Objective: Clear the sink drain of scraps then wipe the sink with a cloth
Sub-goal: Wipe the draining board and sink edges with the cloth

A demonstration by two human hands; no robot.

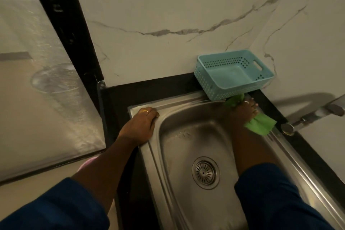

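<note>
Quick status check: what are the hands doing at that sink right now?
Right hand pressing green cloth on the sink's far right rim. Left hand braced flat on left rim. Drain looks free of scraps. Blue basket crowds the corner.

Nothing to read here: no lettering, label, brand mark or number shows on the steel sink [186, 147], on the blue basket [220, 87] at its far right corner, on the green cloth [261, 125], on the tap [306, 117] or on the marble wall [168, 15].
</note>
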